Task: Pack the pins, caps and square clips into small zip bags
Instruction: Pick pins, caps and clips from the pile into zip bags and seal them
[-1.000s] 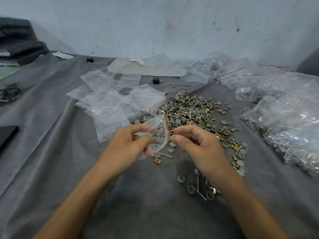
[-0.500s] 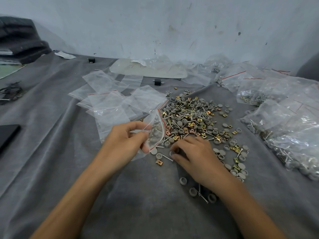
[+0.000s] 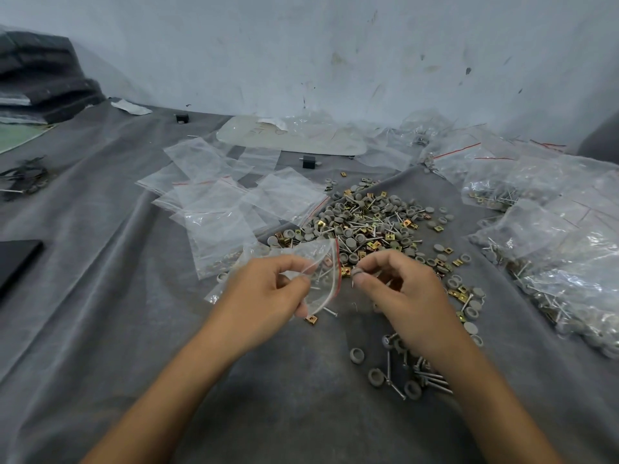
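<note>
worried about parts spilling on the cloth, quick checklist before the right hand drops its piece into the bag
1. Left hand grips the zip bag: ok.
2. Bag mouth open and turned toward the right hand: ok.
3. Right hand pinches a grey cap firmly: ok; whether a pin is pinched with it, cannot tell.
4. Cap past the red zip line: not ok, it is beside the mouth, not yet inside.
5. Right count of pins, caps and clips in the bag: cannot tell.
6. Loose pile close by for the next pick: ok.
</note>
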